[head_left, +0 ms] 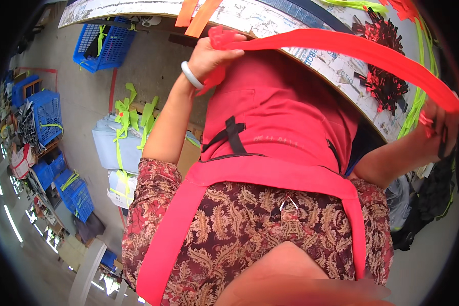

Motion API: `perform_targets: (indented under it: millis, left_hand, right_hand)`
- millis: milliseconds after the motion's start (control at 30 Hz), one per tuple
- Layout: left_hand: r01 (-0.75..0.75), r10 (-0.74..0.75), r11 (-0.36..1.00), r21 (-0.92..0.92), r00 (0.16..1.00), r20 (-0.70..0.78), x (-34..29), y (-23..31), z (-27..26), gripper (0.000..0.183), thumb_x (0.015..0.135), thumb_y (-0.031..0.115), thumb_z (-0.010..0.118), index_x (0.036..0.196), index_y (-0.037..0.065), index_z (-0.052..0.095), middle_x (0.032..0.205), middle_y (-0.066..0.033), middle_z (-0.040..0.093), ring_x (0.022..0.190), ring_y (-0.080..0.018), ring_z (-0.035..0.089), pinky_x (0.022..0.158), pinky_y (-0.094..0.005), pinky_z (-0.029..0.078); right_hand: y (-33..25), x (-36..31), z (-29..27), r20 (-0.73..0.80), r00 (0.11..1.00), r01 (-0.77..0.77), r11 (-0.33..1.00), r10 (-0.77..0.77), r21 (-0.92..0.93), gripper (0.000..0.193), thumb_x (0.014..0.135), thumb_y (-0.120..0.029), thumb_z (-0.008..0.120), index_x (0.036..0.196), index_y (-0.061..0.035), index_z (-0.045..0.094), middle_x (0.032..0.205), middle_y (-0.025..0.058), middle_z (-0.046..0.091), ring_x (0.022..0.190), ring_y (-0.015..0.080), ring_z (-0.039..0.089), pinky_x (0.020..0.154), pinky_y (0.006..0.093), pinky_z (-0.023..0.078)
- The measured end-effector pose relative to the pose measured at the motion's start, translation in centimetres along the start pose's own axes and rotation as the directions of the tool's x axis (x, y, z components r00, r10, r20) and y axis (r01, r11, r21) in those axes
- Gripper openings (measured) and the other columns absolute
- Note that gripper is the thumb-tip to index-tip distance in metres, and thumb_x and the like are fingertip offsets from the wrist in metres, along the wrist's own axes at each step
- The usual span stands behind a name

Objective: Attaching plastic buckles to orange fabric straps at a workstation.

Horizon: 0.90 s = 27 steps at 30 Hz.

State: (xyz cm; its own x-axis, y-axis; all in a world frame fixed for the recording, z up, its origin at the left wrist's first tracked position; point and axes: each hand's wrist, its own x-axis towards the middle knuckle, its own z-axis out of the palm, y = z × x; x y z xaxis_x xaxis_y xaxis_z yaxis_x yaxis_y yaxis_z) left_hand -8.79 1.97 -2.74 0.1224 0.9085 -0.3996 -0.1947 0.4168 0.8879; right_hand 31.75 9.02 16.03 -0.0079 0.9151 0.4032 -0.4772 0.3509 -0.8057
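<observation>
A long red-orange fabric strip [336,41] stretches between my two hands over the near edge of the worktable. My left hand [214,55], with a pale bangle on its wrist, is closed round the bunched end, and some of the cloth hangs below the palm. At the far right my right hand [439,122] grips the other part of the strip; its fingers are partly hidden and dim near the picture's rim. Under the strip, on the table, lie bundles of dark and red cut ribbon [385,86]. Two orange strips [196,15] hang over the table edge near my left hand.
The worktable's worn white top [311,58] curves across the front. Yellow-green strips [418,102] lie at its right. On the floor to the left stand a blue crate [102,46], folded pale cloth bundles [117,143] tied with yellow-green strips, and more blue crates [48,120].
</observation>
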Motion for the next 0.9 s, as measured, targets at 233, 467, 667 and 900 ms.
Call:
perform_targets:
  millis: [233, 467, 667, 900]
  left_hand:
    - [-0.037, 0.103, 0.879, -0.476, 0.988, 0.115, -0.3, 1.7, -0.9, 0.030, 0.099, 0.023, 0.050, 0.116, -0.001, 0.057, 0.092, -0.0069, 0.059, 0.067, -0.0091, 0.049, 0.063, -0.0244, 0.044]
    - [-0.081, 0.092, 0.994, -0.071, 0.981, 0.169, -2.1, 3.3, 5.8, 0.018, 0.082, 0.004, 0.072, 0.099, 0.002, 0.067, 0.070, 0.0039, 0.057, 0.056, -0.0025, 0.045, 0.049, -0.0194, 0.034]
    - [-0.252, 0.252, 0.968, -0.014, 0.962, 0.107, -1.8, 0.9, 6.4, 0.016, 0.081, 0.007, 0.074, 0.095, 0.002, 0.068, 0.076, 0.0024, 0.062, 0.062, -0.0025, 0.051, 0.051, -0.0189, 0.037]
    - [-0.195, 0.185, 0.980, 0.046, 0.969, 0.165, -1.8, 1.4, 6.9, 0.013, 0.086, 0.013, 0.070, 0.091, 0.001, 0.068, 0.079, 0.0010, 0.063, 0.074, -0.0053, 0.055, 0.065, -0.0215, 0.045]
  right_hand:
    - [2.1, -3.5, 4.4, 0.018, 0.919, -0.357, 0.851, 0.393, -0.386, 0.018, 0.087, -0.014, 0.062, 0.088, 0.0040, 0.061, 0.069, -0.0011, 0.049, 0.053, 0.0039, 0.033, 0.051, 0.0199, 0.026]
    - [14.9, -8.7, 9.6, 0.146, 0.778, -0.409, 0.670, 0.611, -0.619, 0.014, 0.090, -0.012, 0.064, 0.086, 0.0008, 0.062, 0.075, -0.0020, 0.057, 0.070, 0.0033, 0.049, 0.062, 0.0195, 0.040]
    - [14.6, -9.3, 9.1, 0.245, 0.735, -0.337, 0.653, 0.633, -0.678, 0.015, 0.093, -0.014, 0.060, 0.091, 0.0008, 0.060, 0.073, 0.0002, 0.057, 0.069, 0.0056, 0.049, 0.062, 0.0219, 0.042]
    - [14.6, -9.2, 8.5, 0.347, 0.725, -0.141, 0.620, 0.596, -0.772, 0.016, 0.094, -0.014, 0.056, 0.094, 0.0018, 0.059, 0.070, 0.0058, 0.056, 0.065, 0.0115, 0.051, 0.060, 0.0277, 0.043]
